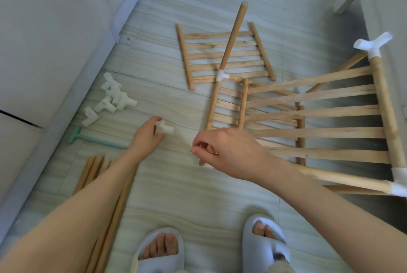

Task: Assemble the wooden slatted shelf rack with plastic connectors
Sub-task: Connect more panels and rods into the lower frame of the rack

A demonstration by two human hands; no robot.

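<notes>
My left hand (147, 135) pinches a white plastic connector (164, 128) just above the floor. My right hand (222, 149) grips the near end of a wooden rod (212, 107) that runs up to a white connector (221, 76); another rod (233, 34) rises from that joint. A small slatted panel (226, 108) sits beside this rod. A separate slatted panel (222, 54) lies flat further away. The large part-built rack (330, 118) stands tilted at the right, with white connectors (372, 46) at its corners.
A pile of loose white connectors (110, 98) lies at the left, next to a green T-shaped tool (92, 139). Several loose rods (103, 195) lie under my left forearm. A white cabinet (55, 30) borders the left. My slippered feet (266, 242) are at the bottom.
</notes>
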